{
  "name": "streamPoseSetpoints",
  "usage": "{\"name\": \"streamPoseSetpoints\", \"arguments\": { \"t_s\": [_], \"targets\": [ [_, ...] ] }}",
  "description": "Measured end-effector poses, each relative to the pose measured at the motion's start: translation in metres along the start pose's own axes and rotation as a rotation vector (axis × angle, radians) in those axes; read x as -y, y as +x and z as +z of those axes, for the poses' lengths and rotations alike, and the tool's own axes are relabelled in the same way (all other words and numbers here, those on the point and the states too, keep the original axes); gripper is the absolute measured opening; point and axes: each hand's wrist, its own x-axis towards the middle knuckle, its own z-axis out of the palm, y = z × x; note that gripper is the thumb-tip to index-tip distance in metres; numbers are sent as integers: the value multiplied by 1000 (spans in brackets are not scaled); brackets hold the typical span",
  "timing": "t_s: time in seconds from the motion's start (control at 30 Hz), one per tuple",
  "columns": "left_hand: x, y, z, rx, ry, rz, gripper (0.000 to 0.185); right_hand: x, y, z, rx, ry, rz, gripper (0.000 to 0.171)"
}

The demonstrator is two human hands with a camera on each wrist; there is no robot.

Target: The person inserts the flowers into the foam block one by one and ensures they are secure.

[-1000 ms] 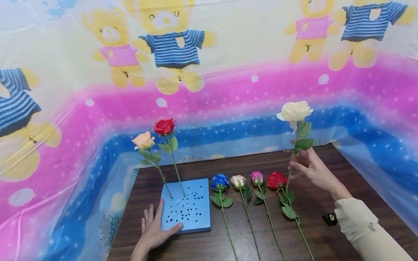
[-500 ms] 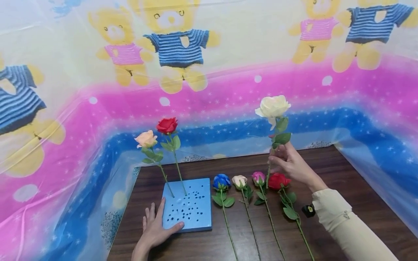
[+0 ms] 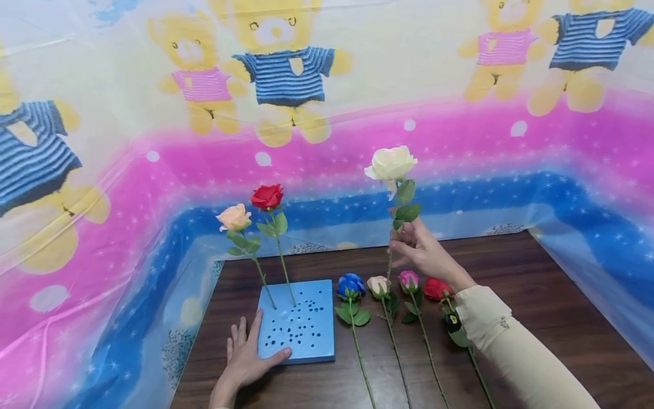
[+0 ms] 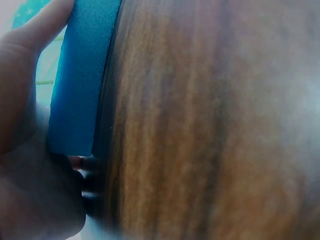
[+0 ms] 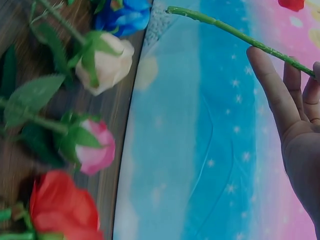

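The bear-print plastic sheet (image 3: pixel 327 85) is hanging behind and around the dark wooden table (image 3: pixel 536 295); no brand, label or legible writing is showing on it or on anything else. On the near left of the table, the blue foam block (image 3: pixel 298 329) is lying flat, with the red rose (image 3: pixel 268 196) and the peach rose (image 3: pixel 234 217) standing in its far holes. The left hand (image 3: pixel 245 358) is resting open on the block's near left corner, fingers straight. The right hand (image 3: pixel 421 253) is pinching the stem of the white rose (image 3: pixel 390 163), upright; over the last second it has been carrying the flower leftward, from the far right toward the block, so the rose is now hanging above the row of blue (image 3: pixel 349 286), cream (image 3: pixel 378 284), pink (image 3: pixel 408 279) and red (image 3: pixel 436 288) roses lying on the table, closer to insertion.
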Motion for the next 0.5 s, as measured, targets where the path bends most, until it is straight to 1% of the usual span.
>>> {"name": "streamPoseSetpoints", "arguments": {
  "t_s": [0.13,0.27,0.37,0.5],
  "targets": [
    [-4,-2,-2,19,5,-13,135,0,9,12,21,29,-1,76],
    [-7,-2,-5,38,25,-26,133,-2,14,23,47,55,1,81],
    [-8,-2,-5,39,32,-27,133,-5,16,32,63,61,14,85],
    [-8,-1,-5,38,40,-27,133,-8,23,44,69,58,20,84]
  ]
}}
